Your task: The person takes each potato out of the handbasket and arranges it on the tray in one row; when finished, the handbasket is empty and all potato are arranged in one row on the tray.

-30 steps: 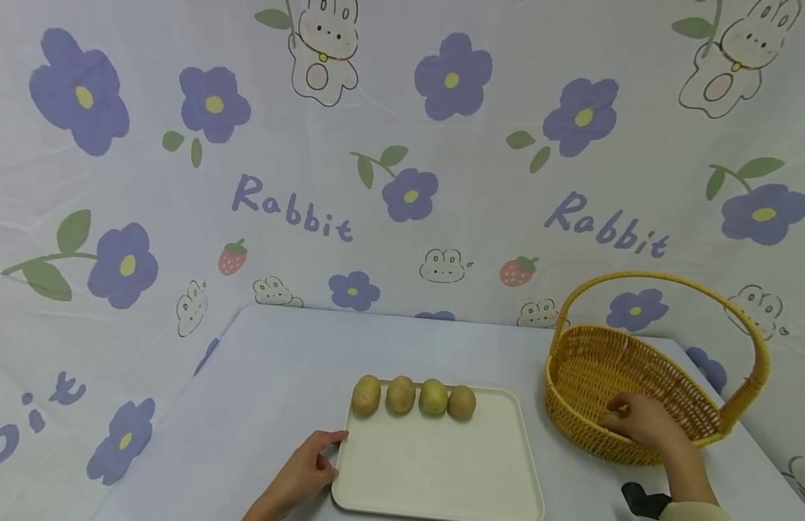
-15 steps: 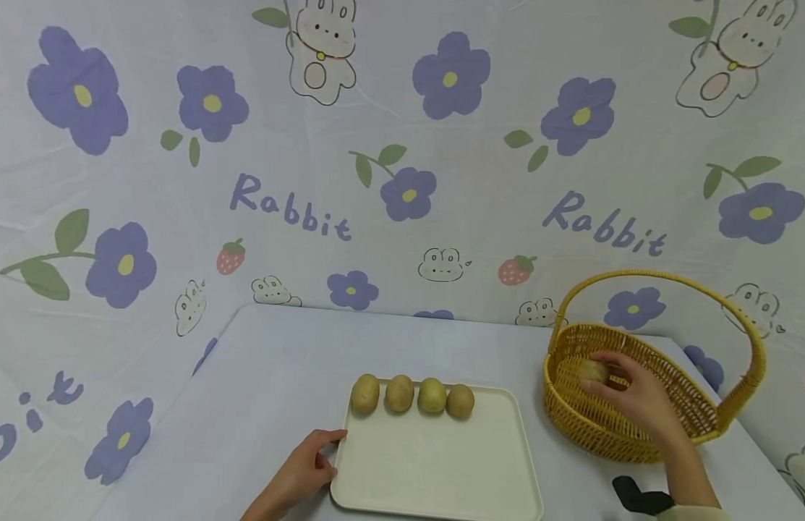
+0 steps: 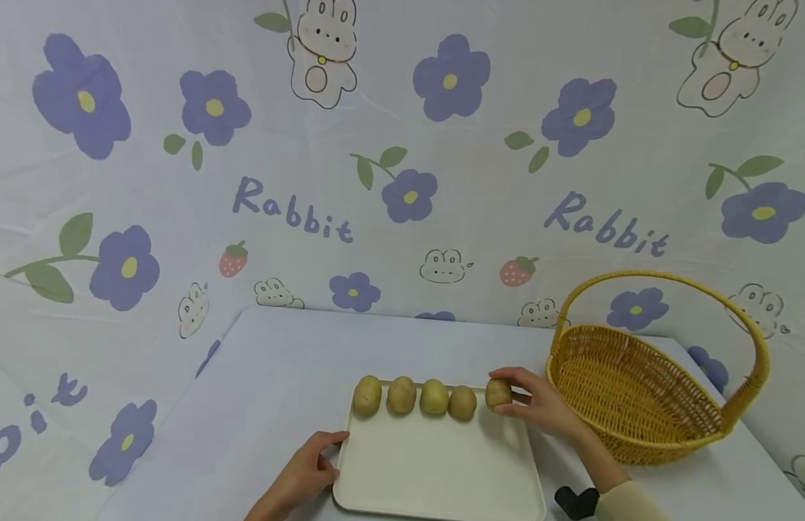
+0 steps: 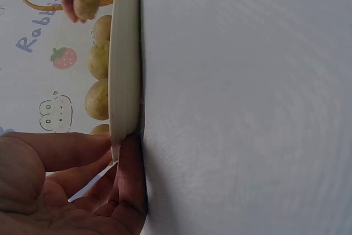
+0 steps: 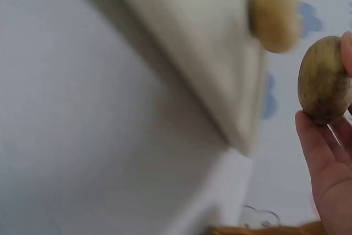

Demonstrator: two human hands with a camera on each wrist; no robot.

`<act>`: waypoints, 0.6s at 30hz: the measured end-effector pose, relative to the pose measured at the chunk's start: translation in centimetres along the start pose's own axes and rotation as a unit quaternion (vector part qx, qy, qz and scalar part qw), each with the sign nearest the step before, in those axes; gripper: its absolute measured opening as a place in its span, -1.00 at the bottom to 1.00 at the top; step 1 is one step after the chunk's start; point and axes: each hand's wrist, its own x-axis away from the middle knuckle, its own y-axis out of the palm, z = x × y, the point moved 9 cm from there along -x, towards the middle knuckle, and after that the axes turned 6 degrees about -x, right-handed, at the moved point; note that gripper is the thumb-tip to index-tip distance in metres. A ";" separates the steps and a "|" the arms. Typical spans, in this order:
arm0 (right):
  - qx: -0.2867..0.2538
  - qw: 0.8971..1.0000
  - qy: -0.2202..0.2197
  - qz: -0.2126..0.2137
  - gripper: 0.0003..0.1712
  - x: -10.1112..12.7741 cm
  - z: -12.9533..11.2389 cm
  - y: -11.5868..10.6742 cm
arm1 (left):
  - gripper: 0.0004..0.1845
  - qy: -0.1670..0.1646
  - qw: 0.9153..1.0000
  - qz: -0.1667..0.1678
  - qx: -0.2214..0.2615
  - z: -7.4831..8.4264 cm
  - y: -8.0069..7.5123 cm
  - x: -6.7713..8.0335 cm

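Table [image 3: 272,376], cloth-covered. Yellow basket [image 3: 636,391] at right, nothing visible inside. Cream tray [image 3: 435,470] centre, four kiwis [image 3: 415,396] in a row along its far edge.

Right hand [image 3: 539,409] pinches a fifth kiwi [image 3: 497,393] over the tray's far right corner, just beside the row's last fruit. Judgement: lower it gently in line, small gap, let go only once it rests, or it may roll.

Left hand [image 3: 304,474] grips the tray's near left edge, thumb on the rim, well apart from the held fruit.
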 end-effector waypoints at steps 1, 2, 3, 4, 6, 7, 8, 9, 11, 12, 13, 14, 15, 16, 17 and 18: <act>0.006 1.000 -0.005 -0.005 -0.42 -0.1 0.4 0.4 | -0.42 -0.002 1.000 -0.002 0.000 -0.1 0.1 0.0; 0.012 1.000 -0.006 -0.011 -0.42 -0.2 0.8 0.8 | -0.42 -0.004 1.000 -0.004 0.003 -0.1 0.2 0.0; 0.017 1.000 -0.004 -0.019 -0.42 -0.2 1.2 1.2 | -0.42 -0.007 1.000 -0.006 0.007 -0.1 0.3 0.1; 0.023 0.999 -0.003 -0.026 -0.42 -0.3 1.6 1.5 | -0.42 -0.009 1.000 -0.006 0.010 -0.2 0.3 0.1; 0.030 0.999 0.005 -0.036 -0.41 -0.3 2.1 1.9 | -0.42 -0.010 1.000 -0.006 0.012 -0.2 0.4 0.1; 0.038 0.999 0.008 -0.038 -0.41 -0.4 2.3 2.0 | -0.42 -0.008 1.000 -0.005 0.012 -0.2 0.4 0.1; 0.045 0.998 0.010 -0.040 -0.41 -0.4 2.5 2.0 | -0.42 -0.006 1.000 -0.004 0.012 -0.2 0.4 0.1; 0.050 0.998 0.010 -0.041 -0.40 -0.4 2.6 2.1 | -0.42 -0.004 1.000 -0.003 0.011 -0.1 0.4 0.1; 0.055 0.998 0.010 -0.041 -0.41 -0.4 2.6 2.1 | -0.42 -0.001 1.000 -0.002 0.010 -0.1 0.3 0.1; 0.056 0.998 0.012 -0.040 -0.41 -0.4 2.6 2.2 | -0.42 -0.001 1.000 -0.001 0.010 -0.1 0.3 0.1; 0.057 0.997 0.012 -0.040 -0.41 -0.3 2.5 2.2 | -0.42 -0.001 1.000 -0.001 0.010 -0.1 0.3 0.1; 0.058 0.998 0.011 -0.039 -0.42 -0.3 2.3 2.2 | -0.42 -0.001 1.000 0.000 0.012 -0.1 0.3 0.1; 0.058 0.998 0.011 -0.037 -0.42 -0.3 2.0 2.2 | -0.42 -0.001 1.000 0.001 0.011 0.0 0.2 0.1; 0.058 0.998 0.011 -0.035 -0.42 -0.3 1.7 2.2 | -0.41 -0.002 1.000 0.002 0.011 0.0 0.2 0.1; 0.058 0.998 0.011 -0.033 -0.42 -0.2 1.4 2.2 | -0.41 -0.003 1.000 0.003 0.012 0.0 0.2 0.1; 0.060 0.998 0.014 -0.030 -0.42 -0.2 1.0 2.1 | -0.41 -0.003 1.000 0.003 0.013 0.1 0.2 0.1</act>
